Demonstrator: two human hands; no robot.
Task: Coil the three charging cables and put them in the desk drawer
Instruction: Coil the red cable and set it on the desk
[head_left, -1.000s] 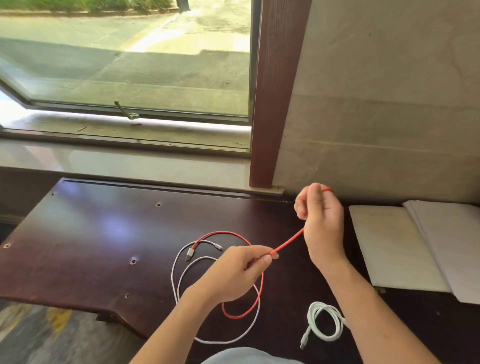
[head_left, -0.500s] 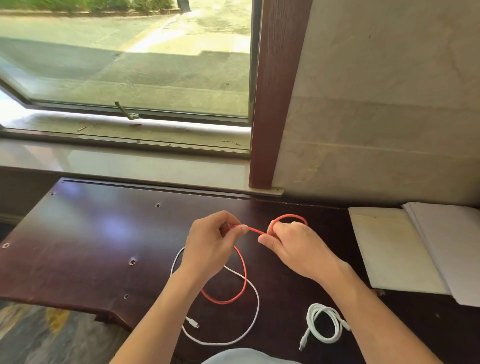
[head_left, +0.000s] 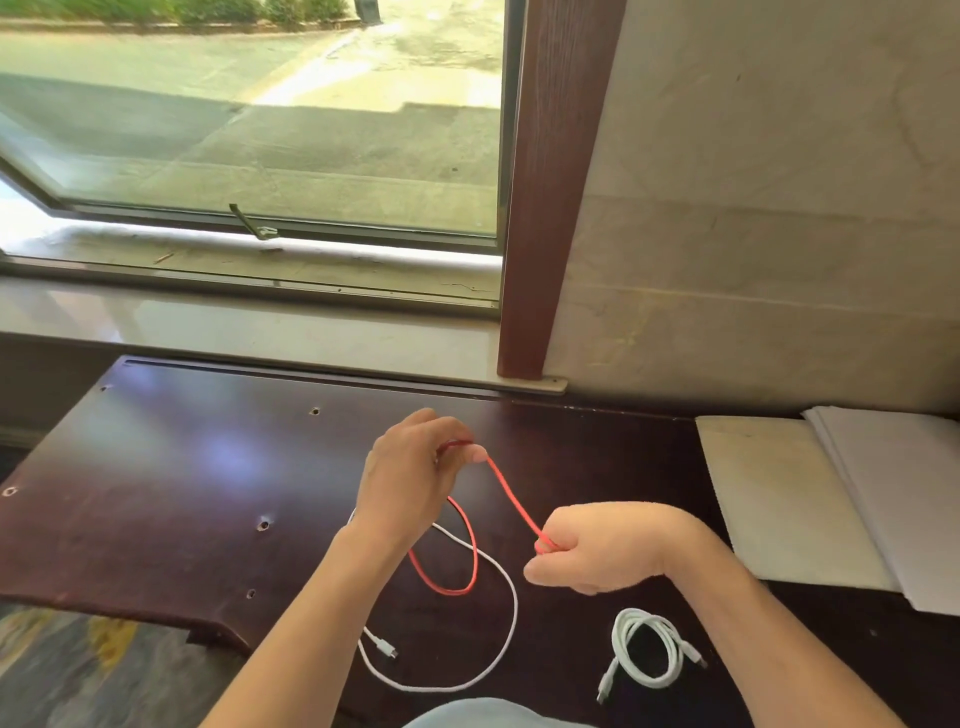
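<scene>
A red charging cable (head_left: 511, 499) stretches between both hands above the dark desk (head_left: 182, 493). My left hand (head_left: 410, 483) pinches a small red loop at its fingertips, and the cable's slack hangs below it in a loose red loop. My right hand (head_left: 597, 551) is closed on the cable lower and to the right. A loose white cable (head_left: 504, 587) lies uncoiled on the desk under the hands, one plug showing near the front edge. A second white cable (head_left: 647, 652) lies coiled at the front right. No drawer is visible.
White papers or boards (head_left: 810, 499) lie stacked at the desk's right end. A window sill (head_left: 249, 332) and a brown wooden post (head_left: 550, 208) stand behind the desk. The desk's front edge drops to patterned floor (head_left: 88, 670) at the left.
My right hand has pulled down and to the right along the red cable, away from my left hand, drawing a straight length taut. My left hand stayed in place holding the loop.
</scene>
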